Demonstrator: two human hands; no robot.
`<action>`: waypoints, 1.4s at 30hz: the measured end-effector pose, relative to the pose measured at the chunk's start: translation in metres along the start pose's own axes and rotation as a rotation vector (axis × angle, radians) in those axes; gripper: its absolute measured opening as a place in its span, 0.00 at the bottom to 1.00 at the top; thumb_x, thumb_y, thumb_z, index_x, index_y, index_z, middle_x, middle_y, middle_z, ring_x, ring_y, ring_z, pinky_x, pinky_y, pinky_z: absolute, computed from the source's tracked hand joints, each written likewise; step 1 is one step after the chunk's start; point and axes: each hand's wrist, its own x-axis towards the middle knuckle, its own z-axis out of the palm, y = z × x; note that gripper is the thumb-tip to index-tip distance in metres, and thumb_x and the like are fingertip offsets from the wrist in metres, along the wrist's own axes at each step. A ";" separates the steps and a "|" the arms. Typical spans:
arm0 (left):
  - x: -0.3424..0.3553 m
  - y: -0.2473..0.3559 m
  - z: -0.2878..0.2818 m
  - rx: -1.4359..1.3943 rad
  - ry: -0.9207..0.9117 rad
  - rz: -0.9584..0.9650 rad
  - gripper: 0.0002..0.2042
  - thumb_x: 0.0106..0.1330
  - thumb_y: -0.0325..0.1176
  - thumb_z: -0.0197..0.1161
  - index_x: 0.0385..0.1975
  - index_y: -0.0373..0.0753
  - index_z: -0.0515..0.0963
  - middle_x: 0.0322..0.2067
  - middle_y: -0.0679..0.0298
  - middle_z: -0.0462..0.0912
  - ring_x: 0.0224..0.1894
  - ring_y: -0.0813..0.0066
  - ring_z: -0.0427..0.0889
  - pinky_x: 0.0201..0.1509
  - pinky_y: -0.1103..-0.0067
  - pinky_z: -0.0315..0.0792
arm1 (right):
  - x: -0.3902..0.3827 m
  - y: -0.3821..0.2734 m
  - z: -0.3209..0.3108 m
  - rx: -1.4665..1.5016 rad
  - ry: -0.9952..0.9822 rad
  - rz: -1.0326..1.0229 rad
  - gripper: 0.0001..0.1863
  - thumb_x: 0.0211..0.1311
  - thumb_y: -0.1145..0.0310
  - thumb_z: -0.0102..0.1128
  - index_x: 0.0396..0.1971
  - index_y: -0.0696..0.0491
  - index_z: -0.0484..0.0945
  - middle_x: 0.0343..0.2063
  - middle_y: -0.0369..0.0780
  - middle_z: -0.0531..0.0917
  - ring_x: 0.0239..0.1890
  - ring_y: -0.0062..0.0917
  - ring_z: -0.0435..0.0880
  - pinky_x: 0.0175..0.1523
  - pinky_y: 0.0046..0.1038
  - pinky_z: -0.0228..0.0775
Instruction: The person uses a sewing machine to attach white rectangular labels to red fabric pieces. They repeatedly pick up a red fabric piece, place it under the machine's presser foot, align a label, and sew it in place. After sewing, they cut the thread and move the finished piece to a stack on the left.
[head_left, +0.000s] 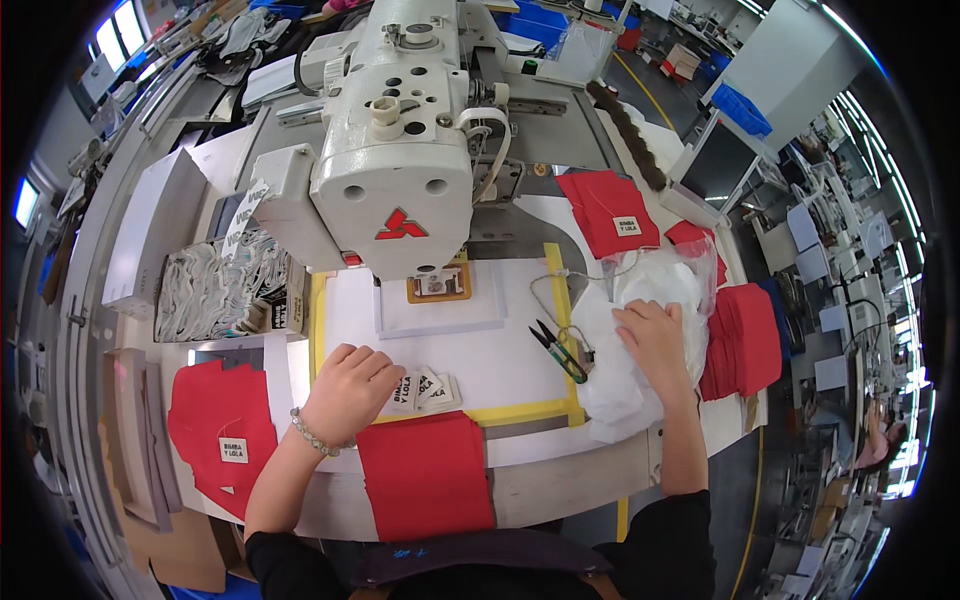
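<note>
My left hand (350, 395) is closed, fingers curled in, beside a few small white labels (436, 388) with dark print on the white work surface. Its fingertips reach the leftmost label; whether they pinch it is hidden. A beaded bracelet circles that wrist. My right hand (652, 340) lies with fingers apart on a heap of white sheet-like pieces (610, 385) in a clear plastic bag (700, 265). Between the hands, nearer the right, rest green-handled thread snips (560, 352). A stack of red fabric pieces (425, 475) lies at the front edge, below the labels.
A white sewing machine head (395, 170) overhangs the work surface, with a clear frame (440, 325) beneath it. At left are a box of white labels (220, 290) and labelled red fabric (215, 410). More red pieces (742, 340) are stacked at right. A cord (540, 290) trails near the snips.
</note>
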 end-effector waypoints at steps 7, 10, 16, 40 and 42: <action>0.006 0.004 -0.004 0.009 0.018 0.048 0.09 0.52 0.27 0.60 0.34 0.41 0.80 0.29 0.69 0.78 0.35 0.74 0.77 0.42 0.76 0.69 | 0.015 0.019 0.030 -0.143 -0.106 -0.158 0.02 0.49 0.73 0.59 0.22 0.50 0.76 0.27 0.36 0.78 0.35 0.27 0.78 0.48 0.33 0.60; 0.004 0.005 -0.005 0.004 0.014 0.053 0.10 0.52 0.26 0.60 0.35 0.40 0.80 0.29 0.69 0.77 0.35 0.74 0.77 0.42 0.77 0.69 | 0.018 0.022 0.037 -0.186 -0.079 -0.213 0.02 0.49 0.74 0.58 0.22 0.50 0.75 0.26 0.37 0.77 0.35 0.27 0.79 0.48 0.33 0.60; 0.004 0.008 -0.004 0.017 0.006 0.077 0.11 0.52 0.26 0.60 0.37 0.39 0.80 0.30 0.69 0.77 0.34 0.74 0.77 0.42 0.77 0.69 | 0.021 0.026 0.041 -0.183 -0.032 -0.250 0.03 0.47 0.74 0.59 0.22 0.50 0.74 0.25 0.37 0.76 0.34 0.26 0.79 0.48 0.34 0.60; 0.050 0.056 -0.009 -0.200 0.165 0.360 0.20 0.53 0.29 0.62 0.49 0.51 0.80 0.40 0.73 0.79 0.44 0.80 0.75 0.46 0.78 0.64 | 0.049 -0.130 0.004 1.173 -0.740 -0.468 0.11 0.46 0.71 0.62 0.28 0.60 0.73 0.26 0.42 0.75 0.26 0.32 0.76 0.32 0.31 0.68; 0.046 0.051 -0.009 -0.231 0.108 0.355 0.19 0.53 0.29 0.61 0.47 0.51 0.80 0.37 0.74 0.78 0.42 0.80 0.75 0.43 0.79 0.63 | 0.051 -0.132 0.006 1.175 -0.812 -0.378 0.11 0.47 0.71 0.63 0.29 0.59 0.74 0.26 0.42 0.76 0.25 0.31 0.76 0.32 0.31 0.68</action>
